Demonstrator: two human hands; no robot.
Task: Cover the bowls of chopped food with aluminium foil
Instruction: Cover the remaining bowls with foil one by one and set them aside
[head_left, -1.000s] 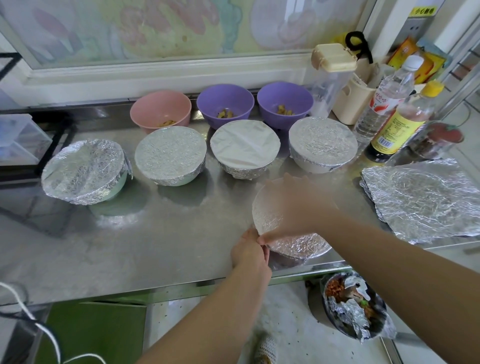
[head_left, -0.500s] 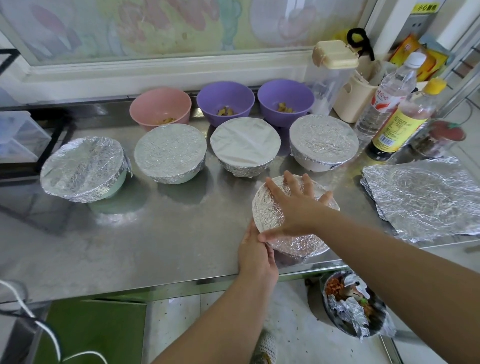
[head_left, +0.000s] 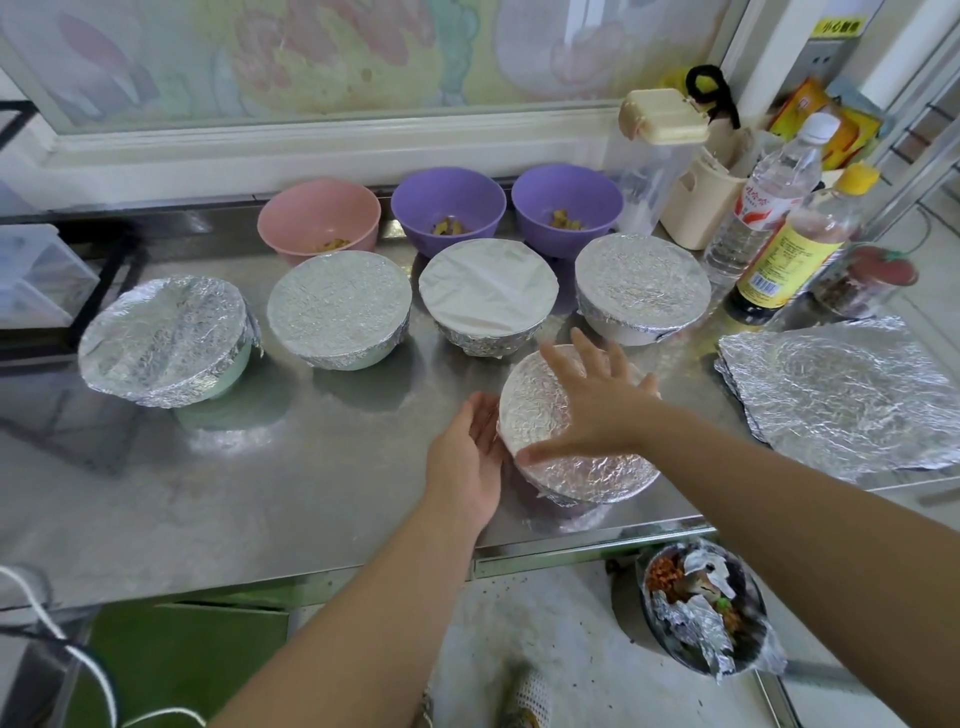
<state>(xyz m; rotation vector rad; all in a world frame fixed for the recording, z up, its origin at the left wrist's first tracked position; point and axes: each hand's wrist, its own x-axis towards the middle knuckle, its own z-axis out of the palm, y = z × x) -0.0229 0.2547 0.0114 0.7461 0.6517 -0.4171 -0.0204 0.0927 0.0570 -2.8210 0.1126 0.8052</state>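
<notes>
A foil-covered bowl (head_left: 576, 467) stands near the steel counter's front edge. My right hand (head_left: 597, 400) lies flat on its foil top with the fingers spread. My left hand (head_left: 470, 457) cups the bowl's left side, palm against the foil. Behind it stands a row of several foil-covered bowls, from the leftmost (head_left: 166, 345) to the rightmost (head_left: 641, 286). At the back are a pink bowl (head_left: 319, 218) and two purple bowls (head_left: 449, 205) (head_left: 566, 202), uncovered, with chopped food inside. A loose crumpled foil sheet (head_left: 852, 395) lies on the right.
Two bottles (head_left: 769, 208) (head_left: 795, 249), a clear jug with a cream lid (head_left: 654, 166) and a red-lidded jar (head_left: 867, 280) crowd the back right corner. A bin with foil scraps (head_left: 701, 608) sits on the floor below the counter (head_left: 260, 478) edge. A clear box (head_left: 36, 275) is at far left.
My right hand opened flat and slid further onto the foil top. My left hand moved from pinching at the front rim up to the bowl's left side.
</notes>
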